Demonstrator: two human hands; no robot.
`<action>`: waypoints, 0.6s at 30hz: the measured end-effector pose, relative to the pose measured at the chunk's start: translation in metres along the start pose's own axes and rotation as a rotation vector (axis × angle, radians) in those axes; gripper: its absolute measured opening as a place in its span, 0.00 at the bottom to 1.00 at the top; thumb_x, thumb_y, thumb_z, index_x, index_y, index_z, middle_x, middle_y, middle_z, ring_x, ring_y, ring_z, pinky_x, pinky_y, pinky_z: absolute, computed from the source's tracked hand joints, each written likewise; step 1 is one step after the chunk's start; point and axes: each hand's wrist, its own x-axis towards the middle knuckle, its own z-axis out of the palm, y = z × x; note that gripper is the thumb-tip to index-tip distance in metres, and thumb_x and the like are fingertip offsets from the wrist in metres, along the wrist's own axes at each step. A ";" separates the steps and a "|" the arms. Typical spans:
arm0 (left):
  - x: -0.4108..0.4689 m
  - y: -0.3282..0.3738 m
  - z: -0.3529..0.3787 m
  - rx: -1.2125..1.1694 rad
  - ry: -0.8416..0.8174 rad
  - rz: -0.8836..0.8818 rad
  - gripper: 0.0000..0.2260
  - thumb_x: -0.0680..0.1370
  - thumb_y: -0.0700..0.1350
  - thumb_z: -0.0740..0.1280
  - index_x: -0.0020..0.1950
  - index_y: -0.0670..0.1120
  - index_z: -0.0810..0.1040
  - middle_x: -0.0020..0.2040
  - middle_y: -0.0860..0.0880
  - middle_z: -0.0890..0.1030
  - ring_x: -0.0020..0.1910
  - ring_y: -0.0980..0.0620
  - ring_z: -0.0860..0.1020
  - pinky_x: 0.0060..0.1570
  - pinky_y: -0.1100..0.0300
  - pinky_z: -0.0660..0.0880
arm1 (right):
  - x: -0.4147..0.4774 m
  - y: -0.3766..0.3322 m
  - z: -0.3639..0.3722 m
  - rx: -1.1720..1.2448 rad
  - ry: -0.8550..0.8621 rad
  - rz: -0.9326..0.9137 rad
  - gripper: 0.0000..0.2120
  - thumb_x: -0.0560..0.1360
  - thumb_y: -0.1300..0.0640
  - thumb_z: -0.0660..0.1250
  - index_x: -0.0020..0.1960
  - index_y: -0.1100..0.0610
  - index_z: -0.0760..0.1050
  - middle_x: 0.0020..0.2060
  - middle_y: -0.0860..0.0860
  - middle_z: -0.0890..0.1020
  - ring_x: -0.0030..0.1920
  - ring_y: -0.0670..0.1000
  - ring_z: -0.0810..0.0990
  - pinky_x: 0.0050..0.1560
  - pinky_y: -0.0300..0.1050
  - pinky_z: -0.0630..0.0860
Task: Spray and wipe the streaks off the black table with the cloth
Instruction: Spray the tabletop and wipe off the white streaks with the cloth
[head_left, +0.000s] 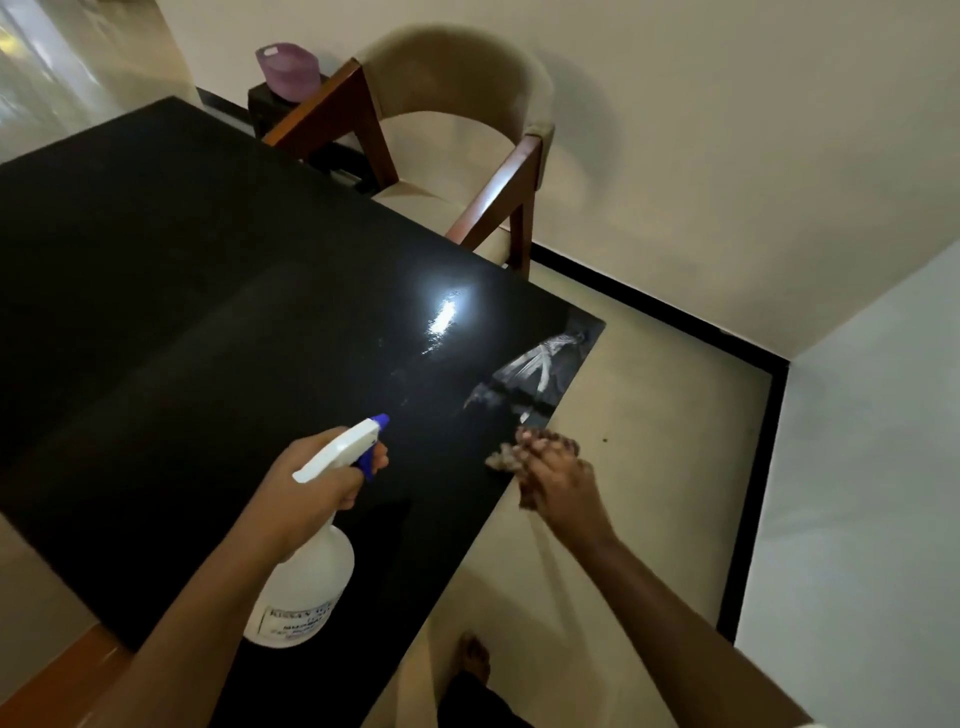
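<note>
Hands: left hand (322, 480) gripping one white spray bottle (304, 582), blue nozzle over the tabletop (156, 291); right hand (558, 480) closed around one crumpled cloth (506, 457) at the tabletop's right edge | streaks (535, 369): one whitish patch near the far right corner | one chair (467, 156), partly hidden | cloth blurred; bottle label unreadable

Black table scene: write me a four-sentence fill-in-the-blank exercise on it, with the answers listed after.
1. The left hand holds a white plastic spray bottle with a ____ nozzle.
2. The right hand grips a crumpled brownish ____ at the glossy black table's edge.
3. White streaks sit near the table's ____ corner.
4. A wooden-framed beige chair stands beside the table, and behind it rests a ____ bowl.

Answers: blue; cloth; right; purple
</note>
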 end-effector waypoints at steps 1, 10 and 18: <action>0.005 0.003 0.006 0.030 -0.018 0.007 0.15 0.75 0.29 0.63 0.52 0.48 0.80 0.51 0.48 0.82 0.50 0.50 0.79 0.45 0.57 0.75 | 0.011 0.013 -0.005 0.047 0.008 0.130 0.20 0.74 0.60 0.69 0.65 0.51 0.76 0.65 0.51 0.76 0.63 0.57 0.74 0.55 0.53 0.75; 0.050 0.038 0.053 0.291 -0.053 0.145 0.08 0.74 0.34 0.65 0.48 0.44 0.80 0.46 0.41 0.81 0.43 0.46 0.79 0.47 0.51 0.77 | 0.001 0.033 -0.047 0.983 0.253 0.809 0.13 0.81 0.55 0.61 0.63 0.56 0.77 0.46 0.55 0.81 0.38 0.46 0.76 0.40 0.40 0.71; 0.081 0.054 0.079 0.450 0.054 0.288 0.04 0.75 0.42 0.67 0.44 0.43 0.80 0.39 0.44 0.81 0.40 0.48 0.80 0.41 0.54 0.77 | 0.010 0.031 -0.056 1.088 0.448 0.816 0.14 0.81 0.54 0.62 0.64 0.56 0.76 0.50 0.54 0.82 0.45 0.50 0.79 0.51 0.47 0.75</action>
